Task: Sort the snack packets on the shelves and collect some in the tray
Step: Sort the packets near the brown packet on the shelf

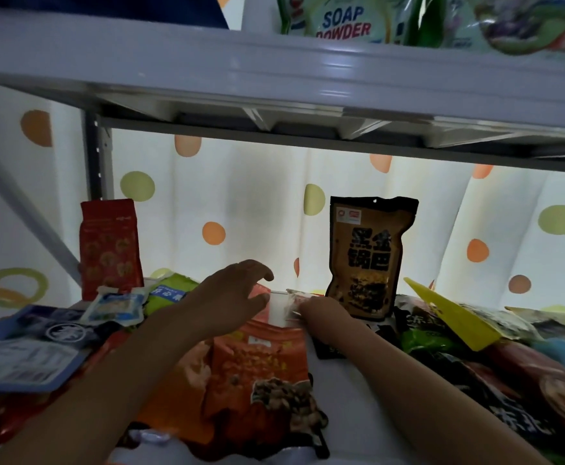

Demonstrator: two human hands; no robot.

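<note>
Both arms reach deep into the shelf (358, 391): left hand (237, 286), fingers loosely spread, rests on an orange packet (261, 370); right hand (318, 308) pinches a clear packet (296, 302).

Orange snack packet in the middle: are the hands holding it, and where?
Both hands are at the top edge of the flat orange foil snack packet; a firm grip cannot be told.

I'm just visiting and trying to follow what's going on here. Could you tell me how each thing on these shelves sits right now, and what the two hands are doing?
Brown-black packet: upright at the back.
Red packet: upright, back left.
Orange packet: lying flat, under both hands.
Yellow packet: tilted on the pile at right.
Blue-white packet: lying flat, left.
Soap powder bag: standing on the upper shelf.
Left hand: fingers curved over the orange packet's top.
Right hand: grip hidden, at a small clear packet.
</note>
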